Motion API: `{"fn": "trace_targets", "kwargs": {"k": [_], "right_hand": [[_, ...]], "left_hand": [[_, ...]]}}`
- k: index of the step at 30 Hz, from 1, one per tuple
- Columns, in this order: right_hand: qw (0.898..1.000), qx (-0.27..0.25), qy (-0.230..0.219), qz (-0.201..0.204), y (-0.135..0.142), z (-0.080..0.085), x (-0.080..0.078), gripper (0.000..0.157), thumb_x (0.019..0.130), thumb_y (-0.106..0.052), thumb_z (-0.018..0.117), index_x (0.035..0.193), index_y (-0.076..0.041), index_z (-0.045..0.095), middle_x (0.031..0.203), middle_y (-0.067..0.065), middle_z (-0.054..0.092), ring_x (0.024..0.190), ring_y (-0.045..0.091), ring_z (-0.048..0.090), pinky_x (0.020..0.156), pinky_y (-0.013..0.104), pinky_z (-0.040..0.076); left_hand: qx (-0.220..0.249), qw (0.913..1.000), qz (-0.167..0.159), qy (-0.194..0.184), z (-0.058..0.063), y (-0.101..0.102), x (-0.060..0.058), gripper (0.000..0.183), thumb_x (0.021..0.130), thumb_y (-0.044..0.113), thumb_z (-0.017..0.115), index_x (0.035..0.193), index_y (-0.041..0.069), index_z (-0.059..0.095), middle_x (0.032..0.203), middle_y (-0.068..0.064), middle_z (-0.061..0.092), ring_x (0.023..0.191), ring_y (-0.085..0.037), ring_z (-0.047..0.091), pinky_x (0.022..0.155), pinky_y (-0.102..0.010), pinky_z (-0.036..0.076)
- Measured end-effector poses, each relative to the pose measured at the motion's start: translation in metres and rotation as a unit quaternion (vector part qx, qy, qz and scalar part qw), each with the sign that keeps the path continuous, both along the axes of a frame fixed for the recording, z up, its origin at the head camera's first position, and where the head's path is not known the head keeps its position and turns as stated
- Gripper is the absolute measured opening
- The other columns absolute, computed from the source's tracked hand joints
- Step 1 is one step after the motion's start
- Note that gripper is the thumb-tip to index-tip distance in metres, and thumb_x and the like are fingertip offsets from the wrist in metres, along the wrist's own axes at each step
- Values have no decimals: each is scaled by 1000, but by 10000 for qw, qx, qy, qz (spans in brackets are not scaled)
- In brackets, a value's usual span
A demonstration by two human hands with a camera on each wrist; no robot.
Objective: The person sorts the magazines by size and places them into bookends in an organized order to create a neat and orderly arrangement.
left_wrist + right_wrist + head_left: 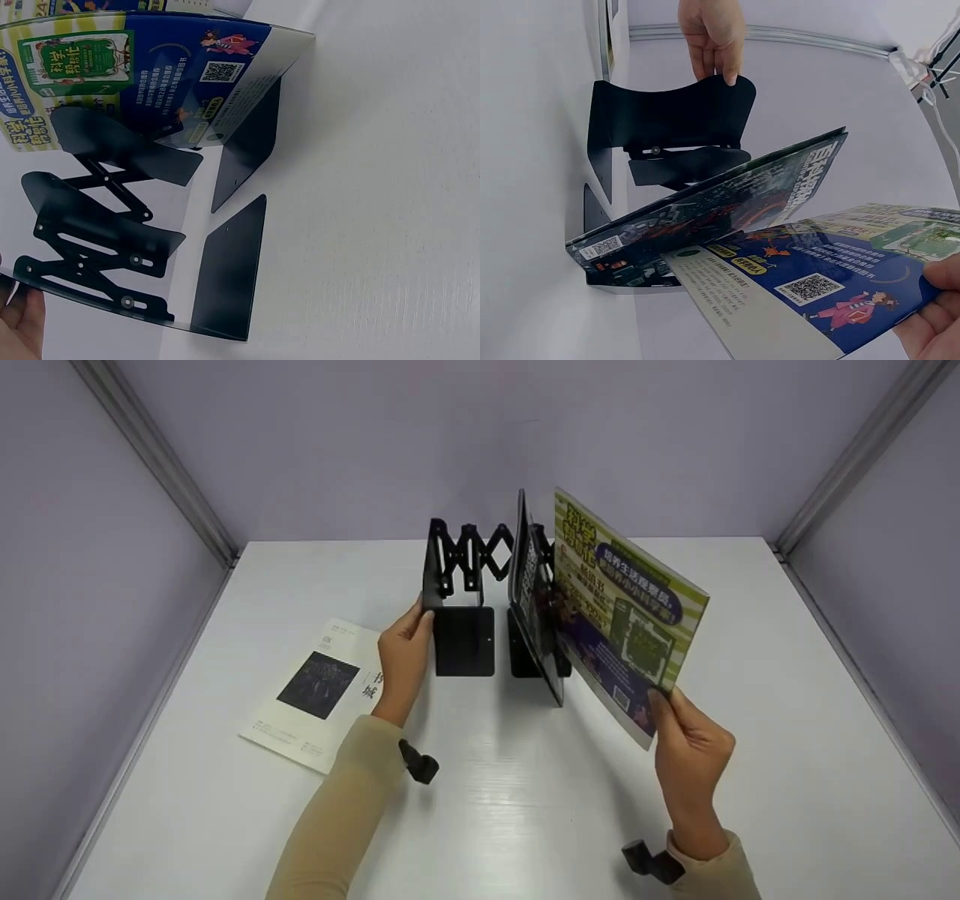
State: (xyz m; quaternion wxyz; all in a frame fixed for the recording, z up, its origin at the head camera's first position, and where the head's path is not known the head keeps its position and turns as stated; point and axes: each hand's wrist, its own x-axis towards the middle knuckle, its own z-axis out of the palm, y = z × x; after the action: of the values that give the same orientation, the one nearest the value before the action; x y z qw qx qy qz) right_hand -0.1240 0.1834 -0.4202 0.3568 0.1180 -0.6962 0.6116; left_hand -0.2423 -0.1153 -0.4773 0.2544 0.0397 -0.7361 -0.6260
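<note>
A black expandable bookend [465, 641] with a scissor lattice stands at the back middle of the table. My left hand [406, 649] grips the edge of its left upright plate between thumb and fingers. My right hand [691, 742] pinches the lower near corner of a yellow-striped and blue magazine [622, 615], which is held tilted at the bookend's right side. Beside it, a dark-covered book [534, 592] stands leaning at the right part of the bookend. The right wrist view shows the magazine [802, 285] overlapping the dark book [727, 202].
A cream book [319, 690] with a dark picture on its cover lies flat on the white table [480, 810], left of my left forearm. Pale walls [337, 450] enclose the table at the back and sides. Cables [934, 82] show at the right wrist view's upper right.
</note>
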Motion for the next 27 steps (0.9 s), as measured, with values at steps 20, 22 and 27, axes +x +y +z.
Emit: {"fn": "trace_targets", "kwargs": {"k": [20, 22, 27], "right_hand": [[9997, 17, -244, 6, -13, -20, -27, 24, 81, 7, 59, 105, 4, 63, 94, 23, 63, 83, 29, 64, 62, 22, 53], [9996, 5, -287, 27, -14, -24, -30, 23, 81, 7, 59, 104, 6, 62, 93, 24, 63, 80, 26, 65, 59, 21, 52], [9994, -19, -329, 129, -17, -32, -38, 23, 82, 7, 57, 105, 8, 61, 78, 28, 63, 48, 12, 53, 43, 13, 40]], "left_hand": [[0, 10000, 4, 73, -5, 2, -1, 36, 88, 22, 58, 120, 7, 55, 120, -5, 55, 112, -9, 49, 91, -20, 41], [-15, 10000, -36, 74, -5, 2, -1, 37, 88, 22, 58, 121, 6, 55, 121, -6, 55, 112, -9, 49, 91, -20, 42], [-111, 9999, -27, 112, -5, 2, -1, 37, 88, 21, 58, 120, 3, 54, 120, -9, 55, 111, -9, 50, 90, -19, 42]]}}
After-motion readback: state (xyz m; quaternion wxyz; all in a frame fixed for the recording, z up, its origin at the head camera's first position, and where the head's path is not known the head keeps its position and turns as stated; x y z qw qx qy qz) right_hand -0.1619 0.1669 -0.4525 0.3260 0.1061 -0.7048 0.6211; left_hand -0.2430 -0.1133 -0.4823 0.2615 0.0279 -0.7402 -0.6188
